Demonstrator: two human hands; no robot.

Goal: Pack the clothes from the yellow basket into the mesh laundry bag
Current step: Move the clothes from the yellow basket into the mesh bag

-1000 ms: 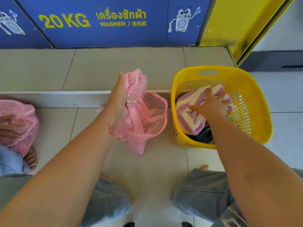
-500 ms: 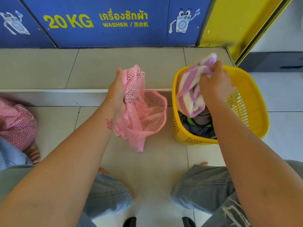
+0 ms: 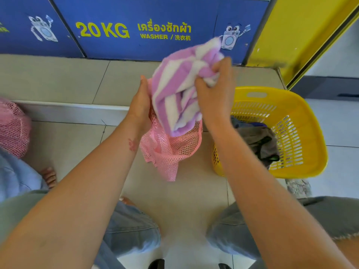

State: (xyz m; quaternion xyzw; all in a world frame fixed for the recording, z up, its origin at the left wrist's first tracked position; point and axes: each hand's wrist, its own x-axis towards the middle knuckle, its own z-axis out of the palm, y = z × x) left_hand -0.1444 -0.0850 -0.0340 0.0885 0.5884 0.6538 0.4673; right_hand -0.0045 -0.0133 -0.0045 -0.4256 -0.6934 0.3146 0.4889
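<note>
My left hand (image 3: 140, 102) grips the rim of the pink mesh laundry bag (image 3: 171, 150), which hangs above the floor tiles. My right hand (image 3: 214, 94) is closed on a purple and white striped cloth (image 3: 179, 88), held up over the bag's mouth; the cloth's lower end dips into the opening. The yellow basket (image 3: 303, 117) stands on the floor to the right, with dark grey clothes (image 3: 258, 138) lying inside.
Blue washer panels (image 3: 136, 26) marked 20 KG run along the back above a tiled step (image 3: 58, 78). A yellow panel (image 3: 295, 32) stands at the right. Another person sits at the left with a second pink mesh bag (image 3: 13, 127) and a bare foot (image 3: 49, 176).
My right hand lifted the striped cloth out of the basket and carried it left to the bag's mouth. The dark clothes underneath are now uncovered. My left hand kept its hold on the bag.
</note>
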